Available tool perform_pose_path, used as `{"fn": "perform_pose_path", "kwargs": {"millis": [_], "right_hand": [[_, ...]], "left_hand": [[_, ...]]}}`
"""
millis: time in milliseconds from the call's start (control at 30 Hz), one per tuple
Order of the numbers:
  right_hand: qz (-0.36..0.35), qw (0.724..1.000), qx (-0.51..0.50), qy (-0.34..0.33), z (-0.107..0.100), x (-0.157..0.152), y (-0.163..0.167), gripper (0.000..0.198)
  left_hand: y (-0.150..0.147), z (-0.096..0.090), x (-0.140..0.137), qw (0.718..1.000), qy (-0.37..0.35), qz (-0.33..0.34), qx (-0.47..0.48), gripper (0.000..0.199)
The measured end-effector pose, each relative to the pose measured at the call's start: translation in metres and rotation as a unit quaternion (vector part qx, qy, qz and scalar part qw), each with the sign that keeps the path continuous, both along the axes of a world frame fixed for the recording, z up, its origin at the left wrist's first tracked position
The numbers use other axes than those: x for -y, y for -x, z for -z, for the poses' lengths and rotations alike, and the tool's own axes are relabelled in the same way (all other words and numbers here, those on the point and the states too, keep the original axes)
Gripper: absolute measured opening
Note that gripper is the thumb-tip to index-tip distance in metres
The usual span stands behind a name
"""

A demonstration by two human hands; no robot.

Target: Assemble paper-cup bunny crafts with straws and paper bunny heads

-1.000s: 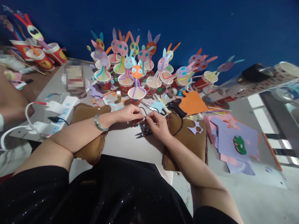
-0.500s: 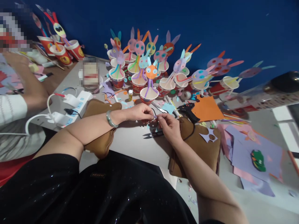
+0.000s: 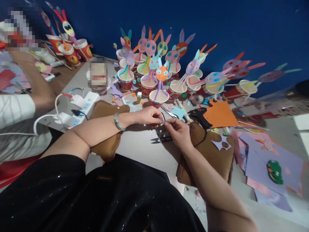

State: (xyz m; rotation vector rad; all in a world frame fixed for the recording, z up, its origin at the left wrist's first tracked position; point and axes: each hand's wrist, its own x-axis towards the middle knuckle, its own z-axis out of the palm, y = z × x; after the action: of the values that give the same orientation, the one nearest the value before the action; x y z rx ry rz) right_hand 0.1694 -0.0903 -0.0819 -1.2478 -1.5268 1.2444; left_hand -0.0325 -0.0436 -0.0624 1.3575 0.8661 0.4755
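Note:
My left hand (image 3: 150, 116), with a jade-coloured bangle (image 3: 118, 122) on its wrist, has its fingertips pinched together over the middle of the table. Against them, the thumb and forefinger of my right hand (image 3: 178, 131) are also pinched. Between the two sets of fingertips shows a small purple paper piece (image 3: 163, 122), mostly hidden. Dark thread snips (image 3: 158, 140) lie just below my right fingers. Behind the hands are scissors (image 3: 171, 113), a light blue paper piece (image 3: 178, 112) and a black glue gun (image 3: 201, 118).
Paper cups with rabbit-faced figures, one with an orange face (image 3: 162, 73), line the back wall. Brown cushions (image 3: 106, 112) lie under both forearms. A power strip (image 3: 87, 108) and another person's arm (image 3: 36, 77) are at left. Orange paper (image 3: 220, 113) and purple sheets (image 3: 260, 161) lie right.
The view has turned slightly, so everything sits further right in the picture. My hands stay pinched together, with the fingertips a little closer around the purple piece.

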Motion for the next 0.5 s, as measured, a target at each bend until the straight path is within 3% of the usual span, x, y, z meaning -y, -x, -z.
{"fn": "perform_pose_path", "kwargs": {"millis": [233,500], "right_hand": [[0.012,0.999,0.017,-0.03,0.0036,0.0,-0.0005,0.035],[-0.017,1.0,0.003,-0.002,0.0002,0.0029,0.0019,0.042]], "left_hand": [[0.001,0.0006,0.0005,1.0,0.015,0.018,-0.01,0.017],[0.0007,-0.002,0.0011,1.0,-0.025,0.005,0.0,0.004]]}}
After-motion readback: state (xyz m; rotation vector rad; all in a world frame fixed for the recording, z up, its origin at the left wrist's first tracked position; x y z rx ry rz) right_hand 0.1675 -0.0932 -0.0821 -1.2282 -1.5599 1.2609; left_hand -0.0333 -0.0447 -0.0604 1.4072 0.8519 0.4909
